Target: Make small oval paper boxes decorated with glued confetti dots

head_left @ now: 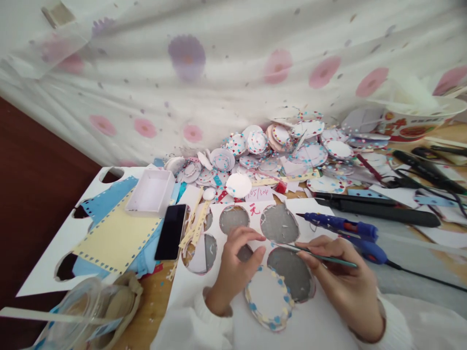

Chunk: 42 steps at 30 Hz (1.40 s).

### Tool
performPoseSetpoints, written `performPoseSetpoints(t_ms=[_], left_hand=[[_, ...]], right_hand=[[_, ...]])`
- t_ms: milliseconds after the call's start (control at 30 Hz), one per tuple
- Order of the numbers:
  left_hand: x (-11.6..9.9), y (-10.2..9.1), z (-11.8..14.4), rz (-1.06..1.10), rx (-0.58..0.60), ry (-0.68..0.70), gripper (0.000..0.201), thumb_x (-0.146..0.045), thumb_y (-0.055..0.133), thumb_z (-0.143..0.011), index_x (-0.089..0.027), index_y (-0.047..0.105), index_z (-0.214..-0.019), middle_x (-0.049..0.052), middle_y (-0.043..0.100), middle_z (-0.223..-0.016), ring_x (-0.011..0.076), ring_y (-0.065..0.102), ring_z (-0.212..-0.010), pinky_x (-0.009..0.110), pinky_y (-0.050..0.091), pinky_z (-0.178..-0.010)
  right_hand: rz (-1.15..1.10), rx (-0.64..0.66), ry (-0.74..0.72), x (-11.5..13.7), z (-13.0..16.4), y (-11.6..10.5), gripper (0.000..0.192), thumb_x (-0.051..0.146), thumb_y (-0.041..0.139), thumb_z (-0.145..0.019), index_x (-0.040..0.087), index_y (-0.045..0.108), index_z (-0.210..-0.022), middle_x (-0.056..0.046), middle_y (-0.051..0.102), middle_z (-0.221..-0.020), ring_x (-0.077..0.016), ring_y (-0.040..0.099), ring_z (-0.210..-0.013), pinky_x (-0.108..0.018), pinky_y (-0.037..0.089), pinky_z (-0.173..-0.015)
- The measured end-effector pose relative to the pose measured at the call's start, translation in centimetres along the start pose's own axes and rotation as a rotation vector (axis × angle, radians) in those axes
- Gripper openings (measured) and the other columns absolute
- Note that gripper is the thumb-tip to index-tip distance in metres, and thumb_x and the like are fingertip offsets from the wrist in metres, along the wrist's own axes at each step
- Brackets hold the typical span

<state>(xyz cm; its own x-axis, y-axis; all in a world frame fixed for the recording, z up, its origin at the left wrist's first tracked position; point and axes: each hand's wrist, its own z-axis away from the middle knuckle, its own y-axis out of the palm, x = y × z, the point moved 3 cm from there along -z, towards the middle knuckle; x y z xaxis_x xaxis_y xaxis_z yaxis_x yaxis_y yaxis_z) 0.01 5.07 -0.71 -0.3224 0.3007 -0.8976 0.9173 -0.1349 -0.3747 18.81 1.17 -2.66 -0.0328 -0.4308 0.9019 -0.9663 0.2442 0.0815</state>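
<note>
My right hand (345, 284) grips slim teal tweezers (328, 257), whose pale tip points left over a white sheet (226, 321) with round cut-outs. Near that tip is a tiny blue speck, too small to make out. My left hand (239, 267) hovers left of the tip, thumb and forefinger curved and apart, with nothing visible between them. Below and between both hands lies a white paper disc (268, 296), its rim dotted with blue and cream hearts. Grey surface shows through the cut-outs.
A blue glue gun (339, 226) and a black straightener-like tool (379, 211) lie right. Decorated discs (255, 141) are heaped behind. Left are a phone (170, 232), white tray (151, 192), yellow heart-edged sheet (116, 233) and clear cup (78, 306). A paper bowl (412, 121) stands back right.
</note>
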Motion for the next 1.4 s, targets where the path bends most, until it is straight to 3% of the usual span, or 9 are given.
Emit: performPoseSetpoints(t_ms=[267,500,933,1167,1300,1400], left_hand=[[0.2,0.6,0.0,-0.017,-0.009,0.026,0.007,-0.013,0.067,-0.079,-0.018,0.071,-0.081,0.006,0.069,-0.086,0.0221,0.060,-0.091,0.040,0.043,-0.090],[0.6,0.6,0.1,0.013,-0.030,0.011,0.006,-0.019,0.066,-0.084,-0.018,0.072,-0.081,0.007,0.070,-0.086,0.0221,0.061,-0.091,0.040,0.044,-0.089],[0.9,0.5,0.0,0.003,-0.039,0.017,0.006,-0.021,0.069,-0.082,-0.019,0.073,-0.078,0.006,0.072,-0.083,0.0218,0.061,-0.089,0.040,0.045,-0.088],[0.8,0.5,-0.1,-0.019,-0.012,0.010,0.011,-0.027,0.069,-0.082,-0.020,0.073,-0.075,0.006,0.072,-0.081,0.0218,0.061,-0.086,0.040,0.046,-0.087],[0.5,-0.3,-0.1,0.031,0.009,-0.008,0.015,-0.032,0.064,-0.086,-0.019,0.072,-0.084,0.008,0.070,-0.088,0.0224,0.063,-0.091,0.040,0.047,-0.089],[-0.6,-1.4,0.4,0.027,0.092,0.006,0.028,-0.042,0.061,-0.086,-0.019,0.069,-0.100,0.010,0.067,-0.101,0.0242,0.061,-0.100,0.040,0.047,-0.091]], right_hand=[[0.017,0.014,0.036,-0.2,-0.1,0.3,0.015,0.014,0.071,-0.079,0.023,0.059,-0.076,-0.002,0.071,-0.077,-0.0152,0.068,-0.074,-0.022,0.056,-0.062],[-0.054,-0.016,0.048,-0.4,0.0,0.2,0.017,0.012,0.071,-0.079,0.025,0.059,-0.080,0.000,0.067,-0.077,-0.0147,0.068,-0.079,-0.021,0.057,-0.065],[-0.036,-0.012,0.111,-0.3,-0.2,0.4,0.019,0.018,0.074,-0.078,0.024,0.057,-0.074,0.001,0.070,-0.074,-0.0146,0.069,-0.074,-0.020,0.055,-0.060],[-0.048,-0.027,0.161,-0.3,-0.8,0.3,0.022,0.021,0.077,-0.075,0.023,0.055,-0.068,0.000,0.068,-0.066,-0.0196,0.072,-0.068,-0.023,0.055,-0.051],[-0.042,-0.036,0.130,0.2,-0.8,0.1,0.022,0.019,0.075,-0.076,0.023,0.055,-0.069,-0.001,0.069,-0.067,-0.0202,0.072,-0.068,-0.024,0.056,-0.051],[0.036,-0.031,0.008,0.6,-0.3,-0.3,0.019,0.012,0.072,-0.077,0.023,0.057,-0.073,-0.002,0.069,-0.074,-0.0217,0.072,-0.073,-0.028,0.058,-0.057]])
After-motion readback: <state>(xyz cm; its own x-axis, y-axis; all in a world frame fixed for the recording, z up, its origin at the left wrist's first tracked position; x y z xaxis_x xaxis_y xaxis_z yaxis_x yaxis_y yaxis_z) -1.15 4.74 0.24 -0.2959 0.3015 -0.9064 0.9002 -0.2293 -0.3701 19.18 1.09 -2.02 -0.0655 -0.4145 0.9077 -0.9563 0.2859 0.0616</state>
